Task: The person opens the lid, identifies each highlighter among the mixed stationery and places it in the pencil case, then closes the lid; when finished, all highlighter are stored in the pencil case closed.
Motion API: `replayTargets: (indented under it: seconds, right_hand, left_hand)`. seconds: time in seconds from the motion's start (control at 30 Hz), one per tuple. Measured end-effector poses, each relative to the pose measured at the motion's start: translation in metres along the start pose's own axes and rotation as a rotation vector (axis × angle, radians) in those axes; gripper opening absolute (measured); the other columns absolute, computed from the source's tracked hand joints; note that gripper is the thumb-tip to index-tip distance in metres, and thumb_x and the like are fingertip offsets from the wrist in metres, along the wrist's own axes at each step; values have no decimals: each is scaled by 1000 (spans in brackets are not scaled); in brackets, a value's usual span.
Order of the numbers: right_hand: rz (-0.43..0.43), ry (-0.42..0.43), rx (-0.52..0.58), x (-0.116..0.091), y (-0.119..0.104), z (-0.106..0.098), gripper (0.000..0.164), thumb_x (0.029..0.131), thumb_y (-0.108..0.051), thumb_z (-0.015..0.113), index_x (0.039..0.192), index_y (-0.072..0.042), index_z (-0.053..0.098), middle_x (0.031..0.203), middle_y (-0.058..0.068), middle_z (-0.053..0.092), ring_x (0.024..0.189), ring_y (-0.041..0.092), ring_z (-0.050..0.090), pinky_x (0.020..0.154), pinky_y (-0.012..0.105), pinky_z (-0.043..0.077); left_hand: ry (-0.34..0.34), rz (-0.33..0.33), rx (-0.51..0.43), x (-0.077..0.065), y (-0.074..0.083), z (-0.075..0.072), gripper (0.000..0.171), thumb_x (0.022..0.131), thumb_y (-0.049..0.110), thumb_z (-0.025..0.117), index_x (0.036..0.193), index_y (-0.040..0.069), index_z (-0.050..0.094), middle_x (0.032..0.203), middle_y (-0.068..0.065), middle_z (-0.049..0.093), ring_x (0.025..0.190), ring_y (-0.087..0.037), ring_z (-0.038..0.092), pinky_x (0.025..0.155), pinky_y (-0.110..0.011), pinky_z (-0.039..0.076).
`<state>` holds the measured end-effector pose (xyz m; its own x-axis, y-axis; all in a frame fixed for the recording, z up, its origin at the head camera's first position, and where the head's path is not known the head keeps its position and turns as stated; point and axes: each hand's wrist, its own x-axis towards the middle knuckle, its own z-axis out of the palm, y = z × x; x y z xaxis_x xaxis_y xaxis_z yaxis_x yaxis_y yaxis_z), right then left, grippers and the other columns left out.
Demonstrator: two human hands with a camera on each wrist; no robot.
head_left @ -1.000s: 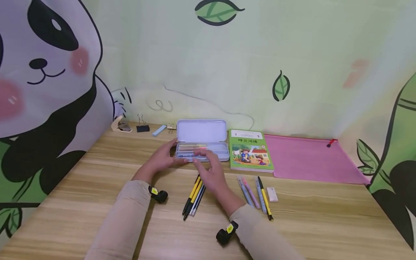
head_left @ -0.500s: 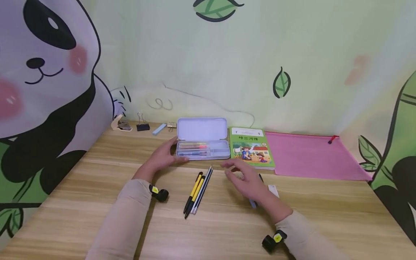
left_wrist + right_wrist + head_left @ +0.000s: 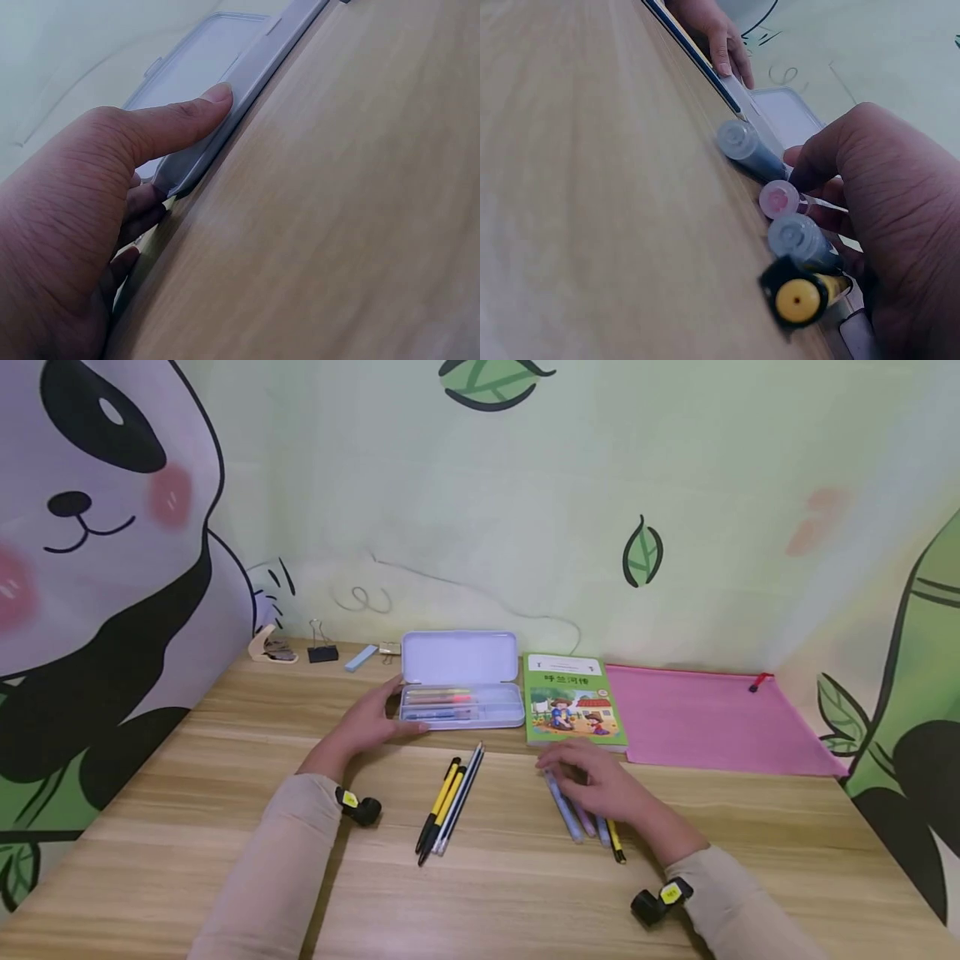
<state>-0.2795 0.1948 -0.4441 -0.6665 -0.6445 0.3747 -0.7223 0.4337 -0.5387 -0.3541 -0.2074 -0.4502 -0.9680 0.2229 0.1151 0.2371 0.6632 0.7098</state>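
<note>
A pale pencil case (image 3: 498, 717) stands with its lid up near the wall, and several pens lie in its left part. My left hand (image 3: 367, 720) grips its left end, the thumb (image 3: 191, 124) along the front side and the fingers round the corner. My right hand (image 3: 600, 781) is low over a row of pens to the right. Its loosely bent fingers are at the upper part of a blue marker (image 3: 562, 810). Beside that lie a pink pen (image 3: 778, 199), another blue marker (image 3: 799, 238) and a yellow-and-black pen (image 3: 799, 300). Finger contact is partly hidden.
Yellow-black pens and dark pencils (image 3: 459, 802) lie between the hands. A green book (image 3: 573, 702) and a pink pouch (image 3: 727, 727) are right of the case. Along the wall sit a stapler (image 3: 272, 647), a black binder clip (image 3: 323, 653) and a blue strip (image 3: 362, 658).
My right hand has moved away from the pencil case, to the right and down to the row of pens. My left hand keeps its hold on the case.
</note>
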Motion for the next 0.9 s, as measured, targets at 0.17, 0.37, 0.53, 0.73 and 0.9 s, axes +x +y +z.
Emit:
replayTargets:
  seconds: [0.17,0.37,0.53,0.73,0.9]
  right_hand:
    - [7,-44,-28,1,-1,2,32,90,-2,65,119,-14,72,130,6,64,124,28,55,101,52,46]
    - [35,-86,-42,2,-3,0,31,91,-4,66,119,-15,73,133,7,62,129,29,51,104,54,42]
    - [11,-81,-36,2,-1,-1,28,87,-6,69,113,-14,73,131,7,63,127,29,51,103,53,42]
    - [12,-90,-10,2,1,1,19,87,-12,73,104,-20,73,131,7,62,126,28,50,101,52,41]
    - [64,-119,5,2,-1,2,13,87,-21,77,97,-28,71,133,3,60,128,26,47,101,51,39]
  left_hand:
    - [-8,-3,7,-1,0,-1,111,74,53,85,161,21,24,157,-11,39,146,-35,30,119,-57,21]
    - [-10,-5,5,-1,0,-1,111,74,54,84,161,20,24,158,-12,38,146,-36,30,119,-57,21]
    - [-3,-11,5,0,1,-1,112,73,55,85,161,21,25,158,-12,38,147,-35,29,119,-57,21]
    - [0,-4,1,0,0,-1,113,72,55,86,161,20,25,158,-13,37,147,-37,29,119,-58,20]
    - [-3,-2,10,0,-1,-1,112,74,53,85,161,21,24,158,-12,38,147,-36,29,120,-57,20]
